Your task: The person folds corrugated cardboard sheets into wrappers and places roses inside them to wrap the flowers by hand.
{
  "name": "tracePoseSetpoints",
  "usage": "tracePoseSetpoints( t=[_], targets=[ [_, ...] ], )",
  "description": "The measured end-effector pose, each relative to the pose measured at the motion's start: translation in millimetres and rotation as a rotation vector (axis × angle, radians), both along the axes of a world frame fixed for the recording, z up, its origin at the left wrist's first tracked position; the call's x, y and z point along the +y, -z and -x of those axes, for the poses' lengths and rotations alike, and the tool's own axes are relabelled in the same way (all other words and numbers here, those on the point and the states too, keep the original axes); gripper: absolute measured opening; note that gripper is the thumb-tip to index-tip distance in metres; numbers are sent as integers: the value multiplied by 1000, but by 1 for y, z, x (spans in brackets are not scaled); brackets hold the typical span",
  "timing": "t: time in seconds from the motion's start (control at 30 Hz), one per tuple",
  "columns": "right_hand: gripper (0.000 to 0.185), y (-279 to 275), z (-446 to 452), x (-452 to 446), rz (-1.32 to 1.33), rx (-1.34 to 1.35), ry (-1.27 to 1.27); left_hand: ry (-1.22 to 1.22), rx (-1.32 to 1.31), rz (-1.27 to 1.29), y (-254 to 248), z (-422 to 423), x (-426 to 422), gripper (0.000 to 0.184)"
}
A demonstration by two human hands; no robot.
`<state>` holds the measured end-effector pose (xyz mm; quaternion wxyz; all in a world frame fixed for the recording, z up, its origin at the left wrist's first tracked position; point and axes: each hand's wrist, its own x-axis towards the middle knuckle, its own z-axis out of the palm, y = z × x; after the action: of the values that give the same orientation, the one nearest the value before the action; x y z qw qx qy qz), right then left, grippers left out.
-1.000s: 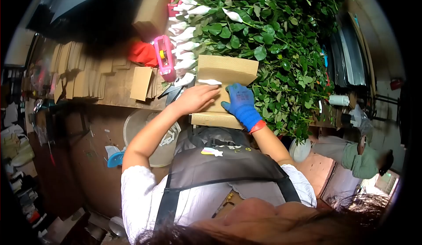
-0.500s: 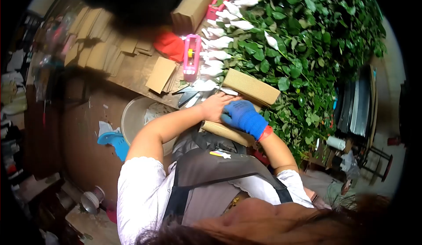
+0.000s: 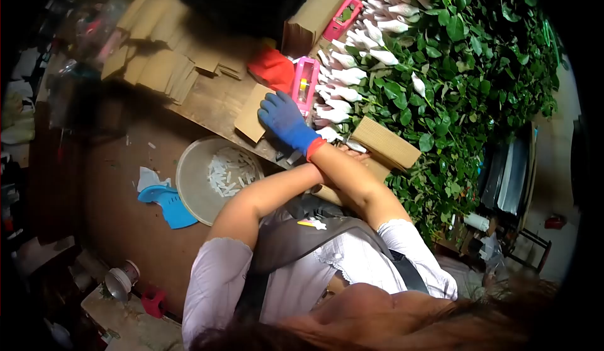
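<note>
My bare left hand (image 3: pixel 358 154) is mostly hidden under my right forearm. Its visible fingers lie stretched out beside a white-sleeved flower bud (image 3: pixel 356 146) on corrugated cardboard (image 3: pixel 385 142), whose upper side folds up. Part of the same cardboard's lower edge shows near my lap. Crossing over the left arm, my right hand (image 3: pixel 288 119) wears a blue glove with a red cuff. Its fingers are extended over the corner of a small stack of flat cardboard pieces (image 3: pixel 250 113); the thumb is hidden. A pink tape dispenser (image 3: pixel 306 86) stands just beyond that hand.
Many green leafy stems (image 3: pixel 465 80) with white-sleeved buds (image 3: pixel 349 76) fill the right side. More cardboard pieces (image 3: pixel 167 74) lie on the wooden table (image 3: pixel 204 102). A bin (image 3: pixel 189 187) with white scraps stands below its edge. A red cloth (image 3: pixel 272 67) lies near the dispenser.
My gloved right hand has left the corrugated cardboard and moved up and left, across the left arm, to the flat cardboard stack. The left hand stays by the buds. The view has shifted slightly.
</note>
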<state>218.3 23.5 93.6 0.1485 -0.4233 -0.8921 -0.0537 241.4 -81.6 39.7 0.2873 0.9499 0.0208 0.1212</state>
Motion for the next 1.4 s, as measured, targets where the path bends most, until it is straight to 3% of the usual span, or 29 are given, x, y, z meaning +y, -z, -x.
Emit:
tracePoseSetpoints(
  t=[0.07, 0.17, 0.23, 0.3, 0.33, 0.43, 0.47, 0.5, 0.57, 0.67, 0.77, 0.9, 0.97, 1.03, 1.13, 1.23, 1.27, 1.37, 1.4],
  targets=[
    [13, -2, -6, 1, -1, -43, -4, 29, 57, 71, -24, 7, 2, 72],
    [17, -46, -29, -10, 26, 1, -4, 49, 225, 129, -34, 3, -2, 73],
    [30, -87, -58, -37, 54, 224, 51, 90, -131, 256, 23, -7, -12, 76],
    [28, -120, -90, -85, 93, 471, 188, 70, -63, 200, -39, 5, 1, 76],
    [25, -124, -106, -110, 161, 588, 249, -90, -189, 160, -30, 2, -7, 58],
    [27, -105, -154, -189, 718, 892, 643, 150, 191, 49, -12, 1, 1, 57],
    [29, -89, -167, -211, 876, 951, 769, -5, -187, -137, -33, 11, 3, 67],
    [32, -82, -174, -223, 1036, 1009, 891, -69, -19, 47, -43, 6, 1, 64],
    [34, -69, -187, -235, 1144, 979, 934, -62, -186, -104, -42, 6, 1, 54],
    [38, -55, -194, -234, 1240, 1000, 952, -46, -97, -88, -36, 13, 2, 55],
    [41, -51, -196, -234, 1250, 996, 961, -214, -57, -111, -44, 31, -1, 52],
    [42, -51, -197, -230, 1242, 869, 985, -598, -282, -22, -53, 76, -24, 33],
    [46, -51, -197, -230, 1246, 852, 977, -722, -237, 331, -44, 96, -44, 27],
    [45, -50, -199, -228, 1238, 828, 982, -770, -326, 315, -75, 95, -43, 18],
    [47, -50, -193, -232, 1164, 816, 983, -572, -363, 235, -127, 68, -26, 21],
    [51, -45, -195, -234, 1120, 684, 926, -180, -91, 97, -114, 36, -11, 27],
    [50, -43, -194, -236, 1041, 621, 932, -162, 66, -8, -102, 29, -15, 23],
    [51, -53, -193, -236, 892, 192, 948, -139, 53, 10, -82, 27, -12, 16],
    [46, -79, -197, -240, 882, 262, 949, -122, 65, 17, -84, 28, -11, 17]
  ],
)
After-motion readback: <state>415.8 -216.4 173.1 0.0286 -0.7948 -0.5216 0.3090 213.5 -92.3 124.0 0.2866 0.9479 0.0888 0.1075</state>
